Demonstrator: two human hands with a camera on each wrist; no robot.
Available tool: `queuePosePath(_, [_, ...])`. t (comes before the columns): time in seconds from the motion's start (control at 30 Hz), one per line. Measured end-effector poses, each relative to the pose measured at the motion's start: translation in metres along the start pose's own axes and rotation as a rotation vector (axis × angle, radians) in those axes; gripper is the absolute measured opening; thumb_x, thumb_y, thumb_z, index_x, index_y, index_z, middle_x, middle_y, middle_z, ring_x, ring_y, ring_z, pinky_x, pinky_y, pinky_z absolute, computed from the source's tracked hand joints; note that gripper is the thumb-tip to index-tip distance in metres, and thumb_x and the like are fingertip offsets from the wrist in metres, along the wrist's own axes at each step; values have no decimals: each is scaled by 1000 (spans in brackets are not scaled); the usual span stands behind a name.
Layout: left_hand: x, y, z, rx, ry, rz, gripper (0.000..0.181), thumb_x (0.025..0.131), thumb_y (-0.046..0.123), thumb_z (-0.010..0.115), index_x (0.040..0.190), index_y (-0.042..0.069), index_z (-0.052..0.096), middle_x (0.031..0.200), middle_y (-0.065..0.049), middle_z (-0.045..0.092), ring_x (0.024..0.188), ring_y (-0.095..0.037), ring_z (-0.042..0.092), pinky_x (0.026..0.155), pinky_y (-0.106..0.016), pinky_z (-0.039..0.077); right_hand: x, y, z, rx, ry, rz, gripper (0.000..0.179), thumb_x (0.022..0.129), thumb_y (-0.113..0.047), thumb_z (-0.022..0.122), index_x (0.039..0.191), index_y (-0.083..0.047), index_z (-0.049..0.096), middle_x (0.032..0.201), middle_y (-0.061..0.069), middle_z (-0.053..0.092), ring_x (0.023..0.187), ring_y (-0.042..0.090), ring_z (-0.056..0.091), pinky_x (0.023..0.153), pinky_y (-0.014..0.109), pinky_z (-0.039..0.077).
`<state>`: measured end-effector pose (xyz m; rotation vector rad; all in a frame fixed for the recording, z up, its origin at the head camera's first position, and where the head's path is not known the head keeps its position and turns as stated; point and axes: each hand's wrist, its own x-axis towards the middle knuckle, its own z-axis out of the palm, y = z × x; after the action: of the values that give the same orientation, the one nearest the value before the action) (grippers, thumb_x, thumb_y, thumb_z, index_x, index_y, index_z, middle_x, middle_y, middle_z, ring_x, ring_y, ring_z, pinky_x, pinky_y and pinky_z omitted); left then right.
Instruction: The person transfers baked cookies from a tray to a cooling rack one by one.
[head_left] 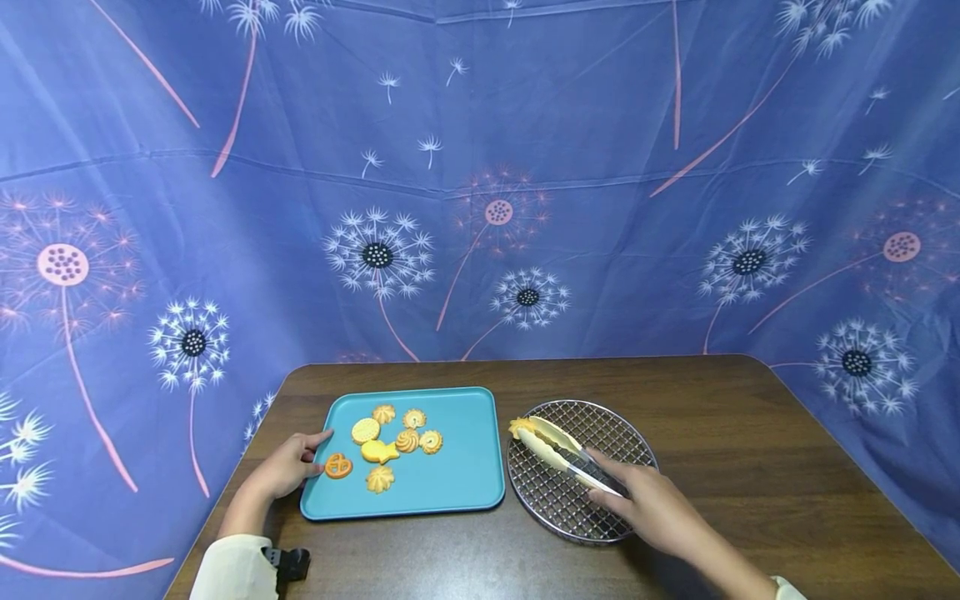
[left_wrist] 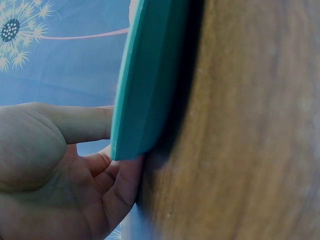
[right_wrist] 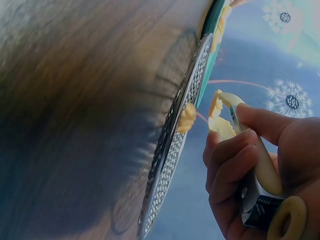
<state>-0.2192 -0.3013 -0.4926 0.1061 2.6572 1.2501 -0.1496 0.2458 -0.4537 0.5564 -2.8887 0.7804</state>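
My left hand [head_left: 288, 467] holds the left rim of a teal tray [head_left: 465, 492], with its fingers curled under the edge in the left wrist view. On the tray lie a pretzel [head_left: 338, 466], a round cracker [head_left: 365, 430], a fish-shaped cookie [head_left: 379, 452] and several flower-shaped and swirled cookies [head_left: 380, 479]. My right hand [head_left: 652, 504] grips cream-tipped metal tongs [head_left: 558, 454]. Between the tong tips is a ridged cookie [head_left: 521, 427], above the left part of a round wire rack [head_left: 600, 417]. The right wrist view shows another cookie [right_wrist: 187, 118] on the rack, hidden by the tongs from the head.
Tray and rack stand side by side on a brown wooden table [head_left: 750, 467]. Behind and around it hangs a blue cloth [head_left: 600, 233] with a dandelion print. A black strap [head_left: 288, 563] sits by the left sleeve.
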Motion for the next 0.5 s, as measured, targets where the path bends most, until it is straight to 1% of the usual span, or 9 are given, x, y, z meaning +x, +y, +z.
queuePosePath(0.2, [1,0,0,8,-3,0,63,90,-16,62,149,-13,42,84,-11,48,69,-22,46,54,-29,44,-1,6,-3,-2,4,25,62,92,-30,77,147,-8,58,130,23,67,116,45,66,97,62,50])
queuePosePath(0.5, [4,-2,0,4,-7,0,63,91,-16,61,150,-13,40,81,-11,48,63,-21,46,52,-29,43,-3,17,-7,-4,30,42,61,92,-29,77,147,-7,58,130,26,66,113,47,66,94,63,51])
